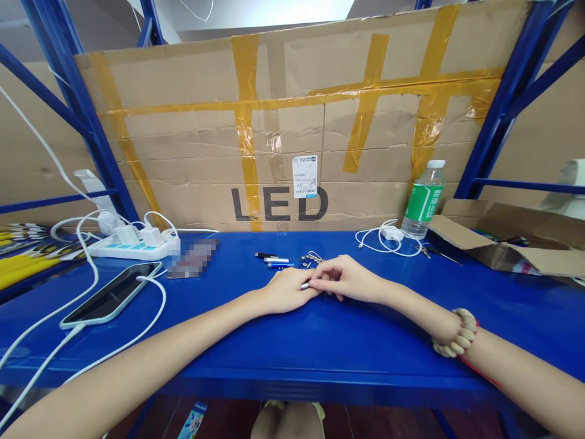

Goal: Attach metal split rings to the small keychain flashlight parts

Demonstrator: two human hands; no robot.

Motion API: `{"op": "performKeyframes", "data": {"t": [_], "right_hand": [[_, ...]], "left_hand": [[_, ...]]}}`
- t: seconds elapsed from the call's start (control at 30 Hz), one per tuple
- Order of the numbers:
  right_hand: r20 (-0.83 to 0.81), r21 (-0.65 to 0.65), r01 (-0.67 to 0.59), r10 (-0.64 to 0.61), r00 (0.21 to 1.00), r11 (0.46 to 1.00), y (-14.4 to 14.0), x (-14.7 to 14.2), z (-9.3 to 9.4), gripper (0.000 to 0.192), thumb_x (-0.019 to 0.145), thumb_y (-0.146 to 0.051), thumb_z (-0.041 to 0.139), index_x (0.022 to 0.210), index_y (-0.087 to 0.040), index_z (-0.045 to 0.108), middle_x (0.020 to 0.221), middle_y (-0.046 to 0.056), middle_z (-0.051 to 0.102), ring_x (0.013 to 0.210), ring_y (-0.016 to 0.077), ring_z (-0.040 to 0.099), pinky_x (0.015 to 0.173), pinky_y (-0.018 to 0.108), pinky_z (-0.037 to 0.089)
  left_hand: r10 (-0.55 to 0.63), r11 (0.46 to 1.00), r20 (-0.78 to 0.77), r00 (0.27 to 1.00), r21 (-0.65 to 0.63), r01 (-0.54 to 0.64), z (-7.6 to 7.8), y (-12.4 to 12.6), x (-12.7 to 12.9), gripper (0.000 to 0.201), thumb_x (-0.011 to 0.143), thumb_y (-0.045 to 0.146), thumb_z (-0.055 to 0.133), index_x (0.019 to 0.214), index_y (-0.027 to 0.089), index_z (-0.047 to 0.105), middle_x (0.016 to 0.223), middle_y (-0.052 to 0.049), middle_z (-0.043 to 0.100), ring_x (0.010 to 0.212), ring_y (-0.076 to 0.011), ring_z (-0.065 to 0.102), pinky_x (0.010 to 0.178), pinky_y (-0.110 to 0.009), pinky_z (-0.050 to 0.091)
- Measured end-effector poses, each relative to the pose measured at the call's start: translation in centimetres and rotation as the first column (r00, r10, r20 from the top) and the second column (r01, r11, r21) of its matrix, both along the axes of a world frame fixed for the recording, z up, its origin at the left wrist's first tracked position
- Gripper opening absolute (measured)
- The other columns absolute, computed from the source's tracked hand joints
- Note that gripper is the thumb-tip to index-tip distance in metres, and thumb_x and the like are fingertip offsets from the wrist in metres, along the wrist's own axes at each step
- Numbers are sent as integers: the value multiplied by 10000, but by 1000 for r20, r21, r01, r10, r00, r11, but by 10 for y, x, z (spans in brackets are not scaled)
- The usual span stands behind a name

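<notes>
My left hand (pixel 289 288) is closed around a small silver cylinder (pixel 305 285), whose rounded end shows beside the thumb. My right hand (pixel 347 278) meets it from the right, fingers curled and pinched together close to the cylinder. What the right fingertips hold, if anything, is hidden. Just beyond the left hand lie short pen-like cylinders: a black one (pixel 265 255), a silver-white one (pixel 276 260) and a blue one (pixel 280 266). A little pile of metal clasps and rings (pixel 311 260) sits behind the hands.
The blue shelf top (pixel 320 347) has a phone (pixel 112 294) with white cables and a power strip (pixel 134 247) at left. To the right stand a water bottle (pixel 425 198), a coiled cable (pixel 388 235) and an open carton (pixel 498 244). Taped cardboard (pixel 196 158) walls the back.
</notes>
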State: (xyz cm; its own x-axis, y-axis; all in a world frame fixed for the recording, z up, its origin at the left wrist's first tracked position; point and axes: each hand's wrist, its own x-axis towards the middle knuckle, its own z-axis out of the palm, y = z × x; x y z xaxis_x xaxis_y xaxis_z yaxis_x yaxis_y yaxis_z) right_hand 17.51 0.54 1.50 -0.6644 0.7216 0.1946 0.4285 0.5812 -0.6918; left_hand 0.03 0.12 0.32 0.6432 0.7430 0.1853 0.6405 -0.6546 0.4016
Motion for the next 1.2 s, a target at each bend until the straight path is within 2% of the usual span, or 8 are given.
{"op": "performKeyframes", "data": {"t": [0.47,0.97,1.2], "right_hand": [[26,11,-14,13,1000,1000,0,0,0,340,772,-455,531,841,-148,659,545,-21,535,387,54,480,400,161,377],[137,203,-69,41,990,977,-3,2,3,277,812,-411,503,849,-188,663,501,-24,583,446,89,521,495,196,378],[144,218,-74,43,989,973,-2,3,1,294,825,-413,485,841,-175,657,517,-19,587,459,86,530,486,189,372]], "left_hand": [[-21,999,-8,1000,28,21,0,1,0,183,819,265,436,927,231,579,984,12,646,872,-183,592,718,-257,429],[-31,999,8,999,30,31,-2,2,1,113,783,241,471,832,202,566,906,14,653,806,-166,594,670,-227,410],[-40,998,5,999,41,40,-1,2,1,128,790,235,458,843,199,569,892,11,651,791,-164,593,672,-229,409]]}}
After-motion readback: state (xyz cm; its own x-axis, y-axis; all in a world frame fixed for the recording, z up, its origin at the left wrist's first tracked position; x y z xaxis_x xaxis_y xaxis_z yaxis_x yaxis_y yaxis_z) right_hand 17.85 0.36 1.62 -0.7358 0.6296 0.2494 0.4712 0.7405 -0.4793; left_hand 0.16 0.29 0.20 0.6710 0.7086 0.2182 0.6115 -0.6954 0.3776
